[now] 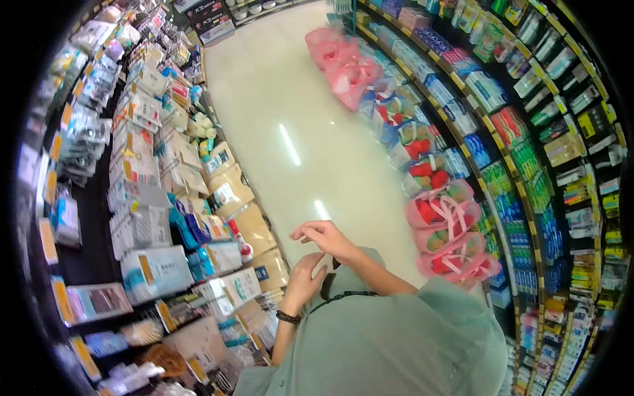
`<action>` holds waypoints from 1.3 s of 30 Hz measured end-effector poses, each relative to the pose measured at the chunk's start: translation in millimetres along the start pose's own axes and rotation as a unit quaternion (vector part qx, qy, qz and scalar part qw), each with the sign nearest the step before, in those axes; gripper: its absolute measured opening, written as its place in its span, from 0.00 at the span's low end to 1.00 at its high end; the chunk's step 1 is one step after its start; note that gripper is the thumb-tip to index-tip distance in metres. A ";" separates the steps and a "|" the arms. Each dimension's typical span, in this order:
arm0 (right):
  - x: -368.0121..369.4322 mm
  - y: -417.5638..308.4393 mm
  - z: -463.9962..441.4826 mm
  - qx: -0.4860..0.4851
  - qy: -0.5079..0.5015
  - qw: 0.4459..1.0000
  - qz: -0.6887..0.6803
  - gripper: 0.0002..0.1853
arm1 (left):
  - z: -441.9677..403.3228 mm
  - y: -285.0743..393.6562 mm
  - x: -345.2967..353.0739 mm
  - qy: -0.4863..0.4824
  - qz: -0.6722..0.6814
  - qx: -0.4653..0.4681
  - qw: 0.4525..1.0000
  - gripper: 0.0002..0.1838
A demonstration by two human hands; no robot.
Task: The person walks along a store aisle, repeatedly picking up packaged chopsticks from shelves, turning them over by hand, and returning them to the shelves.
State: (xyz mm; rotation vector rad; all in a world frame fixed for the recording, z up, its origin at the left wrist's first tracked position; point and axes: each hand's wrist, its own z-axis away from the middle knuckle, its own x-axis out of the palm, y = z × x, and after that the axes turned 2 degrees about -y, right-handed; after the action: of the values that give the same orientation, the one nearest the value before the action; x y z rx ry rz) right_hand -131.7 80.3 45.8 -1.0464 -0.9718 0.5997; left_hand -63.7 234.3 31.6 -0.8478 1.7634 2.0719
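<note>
Right hand [328, 239] hung with bent fingers, loosely apart. Left hand [305, 280] was just beside it, fingertips unclear, couldn't tell grip. Shelf labels [47, 240] blurred.

Right hand [330, 239] just ahead of left hand [303, 282], fingers [304, 229] loosely curled, bare forearms [380, 272] angled inward

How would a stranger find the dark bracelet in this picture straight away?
Below the pale floor, find the big green shirt. Go to the left hand; the bracelet wraps that wrist. It is a dark band, while the right hand has nothing around its wrist.
</note>
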 end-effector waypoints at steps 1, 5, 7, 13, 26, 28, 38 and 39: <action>-7.6 -14.9 -19.7 0.018 -0.011 0.999 -0.030 0.15 | -19.2 -7.1 -11.7 -0.003 0.003 0.004 1.000 0.18; -29.0 -60.5 -95.4 0.031 0.006 0.997 -0.068 0.16 | -84.6 -26.0 -65.0 0.061 0.022 -0.059 0.996 0.20; -34.7 -60.2 -128.9 -0.033 0.015 0.999 -0.026 0.16 | -113.2 -33.7 -87.2 0.146 -0.020 -0.045 0.988 0.20; -59.8 -76.0 -205.9 0.038 0.003 0.999 -0.038 0.15 | -185.3 -78.1 -122.9 0.200 0.224 -0.130 0.945 0.20; -115.7 -125.4 -452.0 -0.007 0.086 0.992 0.089 0.17 | -422.9 -193.7 -242.8 0.237 0.275 -0.073 0.929 0.20; -116.1 -146.9 -498.8 -0.017 0.103 0.987 0.119 0.17 | -456.1 -199.0 -291.1 0.237 0.283 -0.085 0.925 0.20; -90.0 -170.3 -673.9 -0.046 0.060 0.995 0.057 0.16 | -560.1 -246.0 -416.7 0.291 0.354 -0.115 0.881 0.19; -88.7 -177.8 -687.0 0.010 0.053 0.998 0.033 0.16 | -566.0 -252.8 -417.7 0.294 0.347 -0.123 0.882 0.19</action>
State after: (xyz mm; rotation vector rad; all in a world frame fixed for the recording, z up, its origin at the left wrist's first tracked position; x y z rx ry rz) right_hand 428.5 -364.0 59.3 -1.0838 -0.8390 0.6000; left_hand 546.9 -197.0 38.1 -1.1242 2.4266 2.7410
